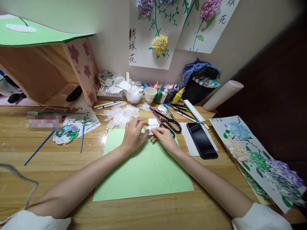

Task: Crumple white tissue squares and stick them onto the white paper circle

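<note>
Both my hands meet over the far part of a green sheet (144, 169). Between them is a small white paper piece (150, 130). My right hand (165, 137) pinches its right side between thumb and fingers. At its left end is my left hand (134, 135), fingers bent and apart, with the thumb reaching toward the paper; whether it grips the edge is too small to tell. Another white square (153, 121) lies just beyond the held piece. Black-handled scissors (168, 121) rest beside my right hand, partly hidden by it.
Cut white paper pieces (120, 115) are scattered at the back left, near a paper cup (150, 95) and paint bottles (165, 94). A phone (202, 140) lies on the right, brushes (82, 135) and a palette (66, 134) on the left. Flower pictures (254, 153) lean at far right.
</note>
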Available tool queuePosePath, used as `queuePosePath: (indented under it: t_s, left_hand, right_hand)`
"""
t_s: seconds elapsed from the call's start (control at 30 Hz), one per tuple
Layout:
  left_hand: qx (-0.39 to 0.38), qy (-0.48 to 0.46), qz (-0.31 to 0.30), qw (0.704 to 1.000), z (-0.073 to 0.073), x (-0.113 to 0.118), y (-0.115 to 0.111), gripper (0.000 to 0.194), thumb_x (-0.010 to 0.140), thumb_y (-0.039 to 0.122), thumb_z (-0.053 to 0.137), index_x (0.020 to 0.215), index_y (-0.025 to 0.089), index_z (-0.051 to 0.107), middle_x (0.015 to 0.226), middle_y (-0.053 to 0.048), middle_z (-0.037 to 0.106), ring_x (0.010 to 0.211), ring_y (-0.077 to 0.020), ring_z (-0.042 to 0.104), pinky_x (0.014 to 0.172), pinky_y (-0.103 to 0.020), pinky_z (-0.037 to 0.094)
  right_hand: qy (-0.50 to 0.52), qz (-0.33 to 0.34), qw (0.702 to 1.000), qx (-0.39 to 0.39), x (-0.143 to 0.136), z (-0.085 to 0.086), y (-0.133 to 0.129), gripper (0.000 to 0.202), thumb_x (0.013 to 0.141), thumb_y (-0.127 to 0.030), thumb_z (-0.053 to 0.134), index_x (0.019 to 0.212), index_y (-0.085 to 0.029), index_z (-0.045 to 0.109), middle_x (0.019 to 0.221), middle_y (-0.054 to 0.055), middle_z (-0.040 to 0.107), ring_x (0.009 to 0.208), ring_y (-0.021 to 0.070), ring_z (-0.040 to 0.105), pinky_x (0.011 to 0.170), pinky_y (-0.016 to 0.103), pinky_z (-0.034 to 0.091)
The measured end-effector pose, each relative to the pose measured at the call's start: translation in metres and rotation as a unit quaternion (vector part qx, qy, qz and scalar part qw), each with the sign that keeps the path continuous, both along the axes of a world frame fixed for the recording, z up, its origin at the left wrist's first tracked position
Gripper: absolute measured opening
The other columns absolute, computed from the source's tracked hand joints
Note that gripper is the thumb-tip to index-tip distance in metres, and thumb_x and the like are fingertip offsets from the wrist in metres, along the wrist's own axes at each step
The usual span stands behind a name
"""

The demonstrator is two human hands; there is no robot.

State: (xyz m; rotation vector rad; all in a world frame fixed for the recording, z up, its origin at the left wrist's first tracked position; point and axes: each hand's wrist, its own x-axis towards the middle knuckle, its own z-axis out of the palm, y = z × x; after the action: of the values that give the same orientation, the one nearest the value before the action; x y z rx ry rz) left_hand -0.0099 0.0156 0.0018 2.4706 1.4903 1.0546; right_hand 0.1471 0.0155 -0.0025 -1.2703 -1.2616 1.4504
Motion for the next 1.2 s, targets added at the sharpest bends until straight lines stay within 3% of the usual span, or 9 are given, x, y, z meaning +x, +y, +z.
queuePosePath:
  t_s: [0.07,0.13,0.3,0.47,0.73,0.93,1.2]
  left_hand:
    - [0.026,0.031,-0.061,0.997,-0.0007,0.0007,-0.0028,0.014,0.086,0.029,0.047,0.091,0.022,0.058,0.092,-0.004,0.061,0.088,-0.0180,0.052,0.078,-0.034,0.033]
    - [0.029,0.053,-0.083,0.995,-0.0016,0.0016,-0.0048,0.017,0.086,0.031,0.047,0.085,0.023,0.061,0.087,-0.003,0.064,0.082,-0.0170,0.053,0.076,-0.033,0.034]
    - [0.035,0.075,-0.060,0.995,-0.0008,0.0024,-0.0062,0.021,0.087,0.029,0.045,0.080,0.022,0.063,0.082,-0.003,0.066,0.077,-0.0161,0.054,0.074,-0.033,0.035]
    - [0.058,0.085,-0.055,0.993,0.0013,0.0029,-0.0050,0.020,0.086,0.026,0.046,0.078,0.021,0.064,0.077,-0.003,0.066,0.076,-0.0159,0.055,0.072,-0.032,0.035]
    - [0.164,0.077,-0.048,0.982,-0.0009,0.0033,-0.0006,0.014,0.081,0.022,0.054,0.070,0.019,0.063,0.067,0.000,0.065,0.065,-0.0131,0.055,0.066,-0.030,0.035]
    - [0.144,0.070,-0.041,0.986,-0.0016,0.0023,0.0004,0.014,0.081,0.023,0.054,0.071,0.019,0.063,0.068,0.000,0.065,0.067,-0.0136,0.056,0.066,-0.030,0.036]
    - [0.102,0.023,-0.041,0.994,-0.0067,0.0019,0.0028,0.009,0.079,0.023,0.057,0.073,0.018,0.061,0.073,0.001,0.066,0.069,-0.0135,0.056,0.066,-0.030,0.035]
  right_hand:
    - [0.006,0.001,1.000,0.009,0.0017,-0.0003,-0.0019,0.035,0.071,-0.048,0.063,0.066,-0.014,0.065,0.058,0.001,0.062,0.050,0.0098,0.057,0.053,0.023,0.050]
    - [0.009,0.008,1.000,0.020,0.0026,-0.0007,-0.0036,0.036,0.073,-0.048,0.061,0.064,-0.014,0.065,0.060,0.002,0.062,0.053,0.0101,0.058,0.055,0.024,0.050]
    - [0.022,0.016,0.999,0.019,0.0030,-0.0043,-0.0051,0.043,0.075,-0.054,0.054,0.065,-0.014,0.064,0.060,0.003,0.062,0.051,0.0110,0.058,0.053,0.025,0.051]
    - [0.038,-0.002,0.999,-0.014,0.0029,-0.0052,-0.0038,0.040,0.071,-0.052,0.061,0.062,-0.013,0.062,0.059,0.003,0.062,0.052,0.0118,0.060,0.054,0.025,0.052]
    - [0.036,0.005,0.999,-0.024,0.0036,-0.0005,-0.0050,0.038,0.071,-0.049,0.061,0.062,-0.012,0.062,0.055,0.002,0.062,0.051,0.0110,0.060,0.055,0.024,0.051]
    - [0.010,0.061,0.998,0.014,0.0069,0.0000,-0.0061,0.031,0.077,-0.041,0.057,0.072,-0.012,0.066,0.061,0.003,0.063,0.055,0.0100,0.059,0.055,0.022,0.050]
    - [0.010,0.077,0.996,0.034,0.0069,-0.0024,-0.0074,0.021,0.073,-0.031,0.061,0.082,-0.013,0.069,0.063,0.001,0.062,0.058,0.0099,0.057,0.054,0.022,0.048]
